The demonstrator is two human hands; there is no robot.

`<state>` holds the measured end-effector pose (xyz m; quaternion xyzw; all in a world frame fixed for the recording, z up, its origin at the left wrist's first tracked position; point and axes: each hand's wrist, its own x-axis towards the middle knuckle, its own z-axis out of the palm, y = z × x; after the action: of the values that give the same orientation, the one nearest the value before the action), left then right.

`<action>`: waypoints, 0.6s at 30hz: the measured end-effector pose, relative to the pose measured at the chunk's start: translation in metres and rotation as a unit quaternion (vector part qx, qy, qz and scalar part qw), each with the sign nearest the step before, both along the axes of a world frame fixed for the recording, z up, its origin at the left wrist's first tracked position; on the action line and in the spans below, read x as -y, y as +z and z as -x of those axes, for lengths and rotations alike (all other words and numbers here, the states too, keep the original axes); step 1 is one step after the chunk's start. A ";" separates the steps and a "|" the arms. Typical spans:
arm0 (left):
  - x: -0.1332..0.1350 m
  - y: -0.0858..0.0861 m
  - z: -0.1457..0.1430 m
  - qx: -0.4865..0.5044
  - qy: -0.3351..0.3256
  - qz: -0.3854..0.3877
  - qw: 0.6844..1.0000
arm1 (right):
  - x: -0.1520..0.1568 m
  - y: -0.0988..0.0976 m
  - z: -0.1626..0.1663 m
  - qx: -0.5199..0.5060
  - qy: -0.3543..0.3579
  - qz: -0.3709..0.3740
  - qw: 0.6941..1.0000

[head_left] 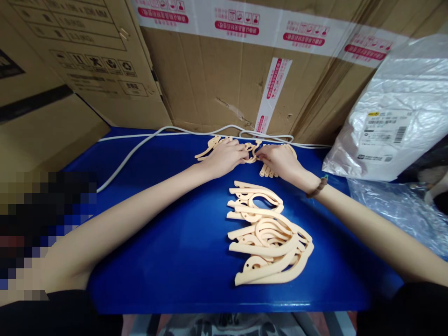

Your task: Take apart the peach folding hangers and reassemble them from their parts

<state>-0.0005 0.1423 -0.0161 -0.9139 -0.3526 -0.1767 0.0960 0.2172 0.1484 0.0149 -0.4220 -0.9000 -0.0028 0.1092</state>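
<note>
My left hand (226, 157) and my right hand (280, 161) meet at the far edge of the blue table (168, 261). Both have their fingers curled on thin peach-coloured plastic hanger pieces (252, 151) that lie between them. More of these pieces stick out to the left of my left hand (209, 148) and under my right hand (266, 172). A pile of several flat peach hanger parts (268, 233) lies on the table nearer to me, below my right wrist. A beaded bracelet (318, 186) circles my right wrist.
Large cardboard boxes (217, 74) with red-and-white tape stand right behind the table. A white cable (140, 145) runs along the far edge. A white plastic parcel bag (388, 116) and clear wrap (395, 210) sit at the right. A blurred patch covers the lower left.
</note>
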 end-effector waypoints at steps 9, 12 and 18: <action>0.007 0.007 -0.009 -0.048 0.017 -0.030 0.998 | -0.009 -0.007 -0.007 -0.110 0.027 0.078 0.990; 0.006 0.006 -0.007 -0.055 0.005 -0.051 0.997 | -0.011 -0.006 -0.008 -0.113 0.042 0.094 0.988; 0.003 0.005 -0.008 -0.066 0.013 -0.054 0.996 | -0.010 -0.005 -0.005 -0.097 0.051 0.105 0.989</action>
<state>0.0079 0.1394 -0.0109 -0.9124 -0.3471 -0.1336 0.1709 0.2218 0.1581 0.0103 -0.3831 -0.9008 0.1376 0.1510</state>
